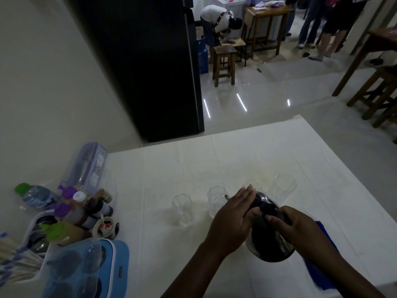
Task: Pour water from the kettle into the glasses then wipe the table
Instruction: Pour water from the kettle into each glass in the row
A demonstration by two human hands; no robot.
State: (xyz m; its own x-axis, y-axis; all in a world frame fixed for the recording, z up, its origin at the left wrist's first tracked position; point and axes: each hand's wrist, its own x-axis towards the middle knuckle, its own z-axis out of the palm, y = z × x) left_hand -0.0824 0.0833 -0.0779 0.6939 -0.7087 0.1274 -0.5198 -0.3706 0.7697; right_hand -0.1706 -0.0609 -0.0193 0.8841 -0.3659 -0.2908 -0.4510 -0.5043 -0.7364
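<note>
A dark shiny kettle [270, 244] is tilted over the white table [171, 168], its spout pointing at the second glass from the left [216, 201]. My right hand [300, 229] grips the kettle's handle. My left hand [234, 218] lies flat on the lid. Several clear glasses stand in a row: the leftmost glass [182, 209] holds some water, a third glass [254, 184] is partly hidden behind my left fingers, and the rightmost glass [282, 188] stands behind the kettle. A blue cloth [322, 274] lies under my right forearm.
At the table's left stand a tray of sauce bottles [73, 214], a water bottle [36, 195], a clear pitcher [88, 166] and a blue container [103, 269]. A black fridge [150, 67] rises behind. Wooden stools [223, 61] and people stand across the floor.
</note>
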